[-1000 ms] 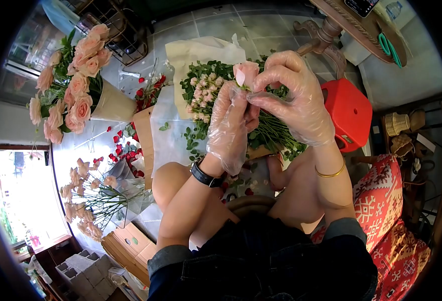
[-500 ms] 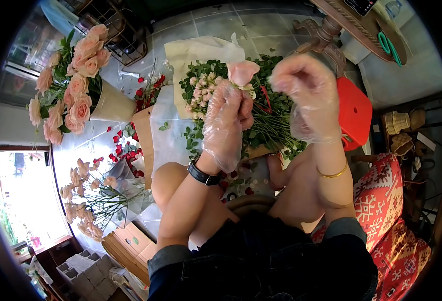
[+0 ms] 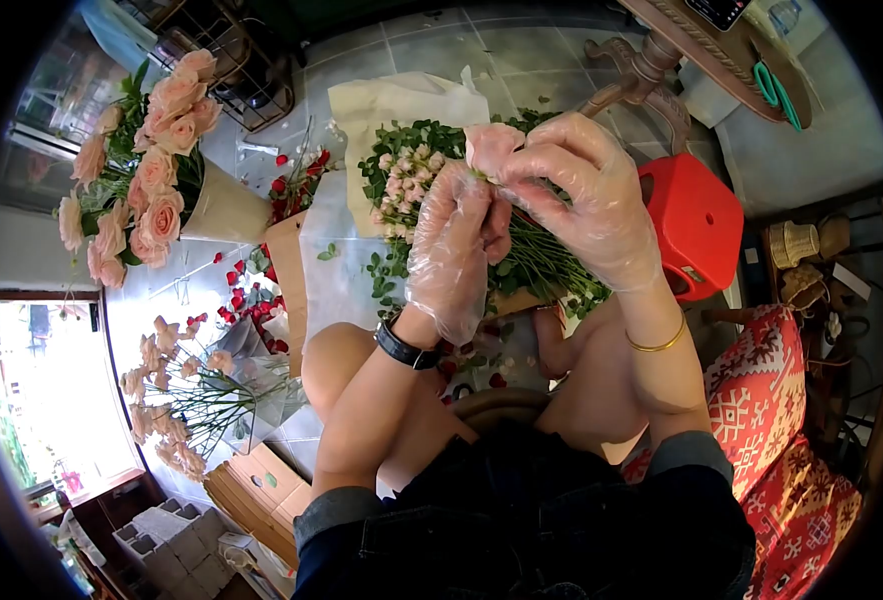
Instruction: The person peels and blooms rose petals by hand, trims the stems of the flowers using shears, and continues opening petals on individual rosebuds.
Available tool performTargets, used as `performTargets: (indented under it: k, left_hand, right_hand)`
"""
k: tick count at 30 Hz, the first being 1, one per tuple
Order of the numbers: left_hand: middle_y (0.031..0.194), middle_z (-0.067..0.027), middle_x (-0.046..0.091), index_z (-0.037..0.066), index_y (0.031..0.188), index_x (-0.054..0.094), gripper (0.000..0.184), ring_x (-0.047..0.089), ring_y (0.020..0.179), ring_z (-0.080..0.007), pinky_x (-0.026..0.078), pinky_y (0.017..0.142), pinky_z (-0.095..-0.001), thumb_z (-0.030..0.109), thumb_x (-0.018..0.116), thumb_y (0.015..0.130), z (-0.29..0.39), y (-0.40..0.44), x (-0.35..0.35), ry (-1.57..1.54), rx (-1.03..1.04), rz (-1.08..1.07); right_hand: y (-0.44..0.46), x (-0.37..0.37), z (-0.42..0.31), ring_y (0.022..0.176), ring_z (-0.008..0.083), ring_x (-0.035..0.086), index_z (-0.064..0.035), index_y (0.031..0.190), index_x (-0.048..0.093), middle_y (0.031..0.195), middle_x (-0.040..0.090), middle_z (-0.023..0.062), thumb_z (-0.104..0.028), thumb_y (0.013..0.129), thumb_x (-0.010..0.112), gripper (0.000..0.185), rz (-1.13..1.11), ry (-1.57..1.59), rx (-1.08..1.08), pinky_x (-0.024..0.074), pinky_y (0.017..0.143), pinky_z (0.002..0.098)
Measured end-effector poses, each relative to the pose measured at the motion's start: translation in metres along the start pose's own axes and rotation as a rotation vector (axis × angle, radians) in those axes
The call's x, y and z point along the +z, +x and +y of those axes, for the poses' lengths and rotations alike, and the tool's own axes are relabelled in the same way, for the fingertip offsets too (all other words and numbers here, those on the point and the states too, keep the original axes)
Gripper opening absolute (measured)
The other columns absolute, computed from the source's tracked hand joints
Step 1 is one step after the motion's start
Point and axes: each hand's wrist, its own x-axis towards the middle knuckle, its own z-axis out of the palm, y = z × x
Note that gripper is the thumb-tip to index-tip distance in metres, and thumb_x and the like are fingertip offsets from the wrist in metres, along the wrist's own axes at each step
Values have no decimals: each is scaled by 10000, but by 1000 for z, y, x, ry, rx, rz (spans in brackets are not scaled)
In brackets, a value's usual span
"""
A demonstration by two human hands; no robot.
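Note:
My left hand [image 3: 448, 245], in a clear plastic glove, is closed around the upper end of a pink rose [image 3: 491, 148], just under its bloom. My right hand [image 3: 591, 195], gloved the same way, reaches in from the right; its thumb and fingertips pinch at the edge of the bloom. Whether a petal lies between those fingertips is too small to tell. Below both hands lies a bunch of small pink spray roses [image 3: 408, 185] with green leaves and long stems [image 3: 551, 250] on paper.
A vase [image 3: 226, 205] of pink roses stands at the left, with more pale roses [image 3: 166, 385] on the floor below it. Red petals [image 3: 241, 290] are scattered nearby. A red plastic stool [image 3: 696, 225] and a carved table leg [image 3: 651, 65] stand at the right.
My right hand has moved left and down to the bloom, its fingers now pinching there. My left hand keeps hold of the rose, which has shifted slightly right.

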Motion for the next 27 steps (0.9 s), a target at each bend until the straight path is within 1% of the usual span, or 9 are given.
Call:
performTargets:
  k: [5,7,8,10,13,16,17,21,27]
  left_hand:
    - [684,33,412,128,902,459,147,340,585,-43,287,488,-186,273,450,924,2,-2,-2,15,-42,-26]
    - [677,36,402,127,902,460,157,332,578,-44,285,487,-185,283,452,922,7,-4,3,-29,-74,-32]
    - [670,40,393,126,902,460,168,325,570,-44,284,486,-184,293,453,920,8,-5,4,-73,-106,-38]
    - [673,40,392,123,903,460,178,324,567,-45,283,485,-183,300,458,917,8,-5,3,-81,-103,-85]
    - [681,37,392,114,904,458,193,322,562,-46,283,482,-182,307,462,913,7,-3,-5,-124,-81,-139]
    - [694,33,399,107,904,461,194,325,559,-47,282,479,-181,301,457,915,11,-5,-5,-159,-52,-107]
    - [701,31,404,104,904,465,191,328,559,-47,280,476,-180,294,452,917,12,-5,-3,-159,-53,-71]
    - [605,44,324,130,831,426,199,272,524,-47,225,454,-185,306,423,923,12,-6,4,-33,-48,-20]
    - [641,49,372,105,1022,485,194,299,553,-40,251,468,-179,261,409,936,8,-7,4,33,-75,20]
  right_hand:
    - [-1,1,3,692,222,548,-65,807,606,778,549,48,4,623,693,215,3,-7,-43,453,605,297]
    - [1,-3,0,684,195,555,-55,788,604,780,555,59,16,643,684,180,-65,219,157,453,611,284]
    - [0,-2,0,684,195,555,-55,788,604,780,555,59,16,643,684,180,-64,218,157,453,611,284]
    - [-3,-2,1,681,147,552,-37,770,602,788,563,58,22,677,671,131,-35,475,261,451,625,261]
    - [-4,-4,8,705,110,541,-25,794,601,802,568,46,11,702,668,119,39,571,192,443,640,239]
    - [-1,-12,16,721,103,529,-26,847,594,820,566,35,-12,698,683,174,84,506,255,434,646,226]
    - [-2,-10,12,724,104,518,-45,895,582,838,559,28,-48,677,712,254,56,462,351,430,643,227]
    - [-1,-3,5,690,121,496,-83,918,580,831,541,20,-96,644,747,321,24,368,256,422,626,229]
    - [1,-3,-2,681,127,458,-87,871,578,821,500,16,-90,614,762,315,26,316,179,412,622,244]
